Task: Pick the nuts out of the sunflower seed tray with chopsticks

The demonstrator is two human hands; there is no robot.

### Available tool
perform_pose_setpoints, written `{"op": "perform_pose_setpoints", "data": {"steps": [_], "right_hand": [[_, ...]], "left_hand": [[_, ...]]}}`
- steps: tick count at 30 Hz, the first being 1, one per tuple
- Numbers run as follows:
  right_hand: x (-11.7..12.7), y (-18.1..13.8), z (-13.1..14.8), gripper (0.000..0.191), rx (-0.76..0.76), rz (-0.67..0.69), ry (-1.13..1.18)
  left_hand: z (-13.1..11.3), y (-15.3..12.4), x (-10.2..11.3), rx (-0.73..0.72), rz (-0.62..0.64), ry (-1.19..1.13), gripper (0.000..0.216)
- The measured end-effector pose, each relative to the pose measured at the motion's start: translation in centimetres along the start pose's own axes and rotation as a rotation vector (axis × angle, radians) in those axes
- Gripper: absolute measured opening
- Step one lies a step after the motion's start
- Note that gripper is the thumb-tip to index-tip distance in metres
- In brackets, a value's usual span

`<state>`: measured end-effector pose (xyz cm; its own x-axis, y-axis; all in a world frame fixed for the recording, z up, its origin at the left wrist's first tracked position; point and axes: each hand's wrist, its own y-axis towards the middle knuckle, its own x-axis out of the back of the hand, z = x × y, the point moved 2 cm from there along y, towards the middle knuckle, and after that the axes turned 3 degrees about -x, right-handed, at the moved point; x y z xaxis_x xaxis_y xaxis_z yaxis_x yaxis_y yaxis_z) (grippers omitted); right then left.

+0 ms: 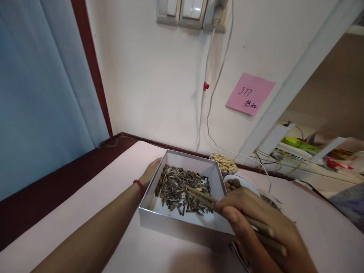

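Observation:
A white open box (182,223) with sunflower seeds (176,185) in it stands on the table. My right hand (256,216) is closed round a pair of wooden chopsticks (209,201). Their tips reach down into the seeds. A small pale piece (199,189), its kind unclear, lies by the chopsticks among the seeds. My left hand (152,170), a red bead bracelet (140,187) on its wrist, is against the outside of the box's left wall. Its fingers are hidden behind that wall.
Behind the box stands a bowl of peanuts (224,163). A plate (247,184) with round brown nuts (233,184) is at the right, partly behind my right hand. Another dish's rim (237,252) shows below the hand. A white cable (212,129) hangs down the wall.

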<state>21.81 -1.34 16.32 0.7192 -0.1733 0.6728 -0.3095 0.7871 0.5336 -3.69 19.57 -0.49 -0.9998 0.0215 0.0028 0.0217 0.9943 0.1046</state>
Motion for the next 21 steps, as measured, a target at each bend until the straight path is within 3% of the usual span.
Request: {"op": "perform_pose_setpoints", "data": {"steps": [6,12,21], "right_hand": [[-2.7,0.6,-1.9,0.030,-0.098,0.111,0.054],[-3.4,0.6,-2.3,0.032,-0.125,0.160,0.067],[-4.4,0.6,-2.8,0.035,-0.119,0.095,0.046]], "left_hand": [[0.3,-0.4,-0.6,0.026,-0.013,-0.089,0.034],[0.4,-0.5,-0.6,0.019,-0.025,-0.109,0.034],[0.1,-0.6,-0.6,0.013,-0.017,-0.102,0.033]]}}
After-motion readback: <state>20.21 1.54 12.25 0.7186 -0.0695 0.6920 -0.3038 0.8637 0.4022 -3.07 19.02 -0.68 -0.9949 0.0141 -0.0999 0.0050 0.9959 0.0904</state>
